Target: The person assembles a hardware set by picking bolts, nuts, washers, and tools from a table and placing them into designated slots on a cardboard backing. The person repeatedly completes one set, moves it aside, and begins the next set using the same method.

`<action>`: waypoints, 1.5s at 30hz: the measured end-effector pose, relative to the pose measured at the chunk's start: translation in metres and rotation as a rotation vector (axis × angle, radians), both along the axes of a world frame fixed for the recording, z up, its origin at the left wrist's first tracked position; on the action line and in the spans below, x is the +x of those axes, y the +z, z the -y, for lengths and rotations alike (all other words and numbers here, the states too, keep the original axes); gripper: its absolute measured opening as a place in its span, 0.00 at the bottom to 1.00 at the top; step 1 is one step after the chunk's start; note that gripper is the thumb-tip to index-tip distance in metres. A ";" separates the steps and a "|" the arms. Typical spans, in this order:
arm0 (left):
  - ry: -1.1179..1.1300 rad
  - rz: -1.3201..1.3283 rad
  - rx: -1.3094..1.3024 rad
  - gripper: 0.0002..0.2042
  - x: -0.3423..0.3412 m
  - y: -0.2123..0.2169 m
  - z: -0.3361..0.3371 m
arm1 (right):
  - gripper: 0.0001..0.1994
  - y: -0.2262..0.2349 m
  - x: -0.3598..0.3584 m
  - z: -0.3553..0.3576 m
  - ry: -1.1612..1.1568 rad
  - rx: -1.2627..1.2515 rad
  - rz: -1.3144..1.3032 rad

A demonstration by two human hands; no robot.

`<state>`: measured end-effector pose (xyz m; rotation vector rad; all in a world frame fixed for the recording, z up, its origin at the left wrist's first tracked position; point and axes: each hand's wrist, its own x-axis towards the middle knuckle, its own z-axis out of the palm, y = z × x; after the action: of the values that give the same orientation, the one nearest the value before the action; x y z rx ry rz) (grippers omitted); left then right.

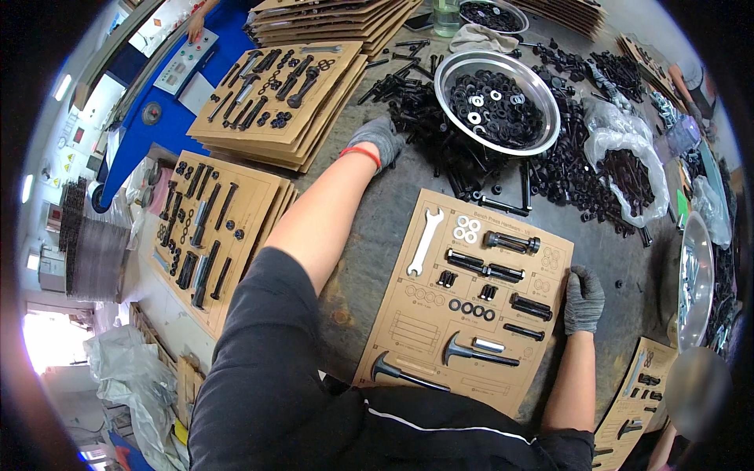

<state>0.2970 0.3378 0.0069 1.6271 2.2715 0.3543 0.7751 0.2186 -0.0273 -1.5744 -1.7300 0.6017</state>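
1 wrench point(426, 243) on board point(391, 334), washers point(499, 118) in bowl point(552, 118) behind, stacked boards point(275, 140) left, perhaps bagged bolts point(628, 177) right

You stand in a factory workshop: before you, a broad grey, stained worktable point(345, 290) carries heaped black metal bolts point(444, 153) at upper centre. Stacked brown cardboard sheets point(212, 129) bearing hardware fill the upper left, near a large blue machine point(129, 161) with a pale push-button control panel point(185, 61). Yellow triangular signs point(67, 179) mark the far-left wall.

The tabletop point(353, 290) is brightly lit, the lower left blown out, edges warped
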 end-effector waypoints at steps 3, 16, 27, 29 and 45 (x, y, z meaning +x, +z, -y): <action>0.039 0.117 -0.021 0.18 -0.002 0.010 0.028 | 0.08 -0.004 0.000 0.000 -0.005 0.001 -0.049; 0.454 0.254 0.246 0.19 -0.040 0.028 -0.064 | 0.06 0.003 0.000 0.003 -0.032 -0.003 0.025; -0.341 -0.590 -0.502 0.22 -0.072 0.020 -0.129 | 0.05 0.005 -0.006 0.000 -0.017 0.123 0.110; -0.276 -0.488 -0.510 0.21 -0.068 0.020 -0.124 | 0.05 0.007 -0.006 0.001 -0.023 0.117 0.133; -0.194 -0.325 -0.443 0.18 -0.110 -0.021 -0.105 | 0.05 0.013 -0.012 -0.001 0.007 0.093 0.070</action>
<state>0.1873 0.4424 -0.0138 1.7299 2.1688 -0.4608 0.7630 0.2197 -0.0142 -1.5416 -1.7890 0.4677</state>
